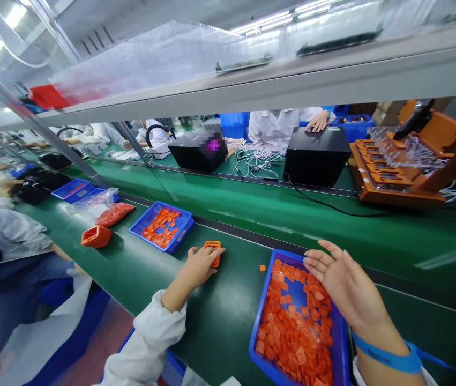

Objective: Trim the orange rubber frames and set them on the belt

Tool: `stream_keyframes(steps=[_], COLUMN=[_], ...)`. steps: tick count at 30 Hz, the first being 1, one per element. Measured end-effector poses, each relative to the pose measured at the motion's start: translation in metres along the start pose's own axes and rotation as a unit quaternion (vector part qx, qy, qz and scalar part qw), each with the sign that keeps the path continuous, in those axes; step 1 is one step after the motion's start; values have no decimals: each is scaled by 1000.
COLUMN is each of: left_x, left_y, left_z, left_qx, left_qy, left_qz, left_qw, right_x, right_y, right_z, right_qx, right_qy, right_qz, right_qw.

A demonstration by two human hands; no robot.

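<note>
My left hand (199, 265) rests on the green bench with its fingers closed over a small orange frame-shaped part (213, 252). My right hand (342, 279) hovers open, fingers spread, over the far end of a blue tray (260, 316) filled with small orange square pieces (296, 332). One loose orange piece (262, 267) lies on the bench between the two hands. A blue band circles my right wrist.
A second blue tray (162, 226) of orange pieces, an orange holder (96, 236) and a bag of orange parts (114, 214) lie to the left. Two black boxes (316, 155), white cables and an orange fixture (400, 166) stand beyond the belt. Co-workers in white coats sit around.
</note>
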State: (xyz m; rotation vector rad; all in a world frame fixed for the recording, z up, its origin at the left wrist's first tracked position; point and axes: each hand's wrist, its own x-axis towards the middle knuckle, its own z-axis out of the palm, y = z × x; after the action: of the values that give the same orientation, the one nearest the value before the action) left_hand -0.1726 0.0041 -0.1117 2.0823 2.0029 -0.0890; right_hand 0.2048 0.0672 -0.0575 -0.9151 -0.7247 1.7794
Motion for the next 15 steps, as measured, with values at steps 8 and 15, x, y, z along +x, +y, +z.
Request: stream_keyframes(steps=[8, 15], left_x=[5, 6], left_y=[-9, -9], left_z=[-10, -5], left_qx=[14, 19], left_qy=[-49, -61], left_qz=[-13, 2], left_qw=[999, 998], right_x=[6, 10], right_y=[6, 8], right_z=[-6, -8], right_qx=[24, 26], right_qy=[11, 28], right_qz=[8, 12], right_qw=[1000, 999])
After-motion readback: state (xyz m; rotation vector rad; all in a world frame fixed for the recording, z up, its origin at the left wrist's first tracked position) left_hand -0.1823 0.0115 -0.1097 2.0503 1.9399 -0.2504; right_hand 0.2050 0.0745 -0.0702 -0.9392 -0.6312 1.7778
